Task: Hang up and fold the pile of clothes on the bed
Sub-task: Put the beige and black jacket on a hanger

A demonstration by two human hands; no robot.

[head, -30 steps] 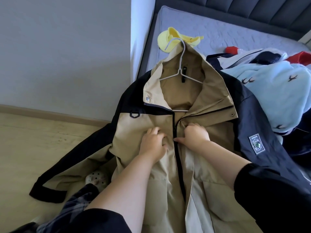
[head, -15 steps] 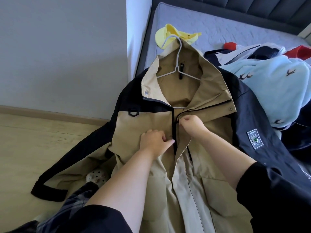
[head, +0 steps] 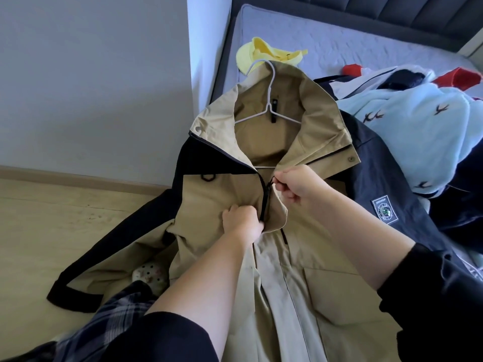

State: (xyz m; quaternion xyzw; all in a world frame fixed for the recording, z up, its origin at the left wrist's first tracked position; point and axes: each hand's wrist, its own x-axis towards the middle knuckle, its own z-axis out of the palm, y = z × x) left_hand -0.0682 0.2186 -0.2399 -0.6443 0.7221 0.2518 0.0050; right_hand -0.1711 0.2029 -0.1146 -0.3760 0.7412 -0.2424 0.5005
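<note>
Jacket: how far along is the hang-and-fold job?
Done: the white hanger sits inside the tan-and-black jacket, which is zipped up to the chest. In hand: the right hand pinches the zipper pull while the left hand grips the fabric beside the zip. Left: the jacket lies on the bed, not hung, and the pile with the light blue garment looks unfolded.

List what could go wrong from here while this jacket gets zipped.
1. The right hand pinches the zipper pull right beside a loose tan flap; the fabric may jam the slider.
2. The left hand grips the jacket on one side only, so tugging could shift the wire hanger inside the collar.
3. One sleeve trails on the floor and might get stepped on.
</note>
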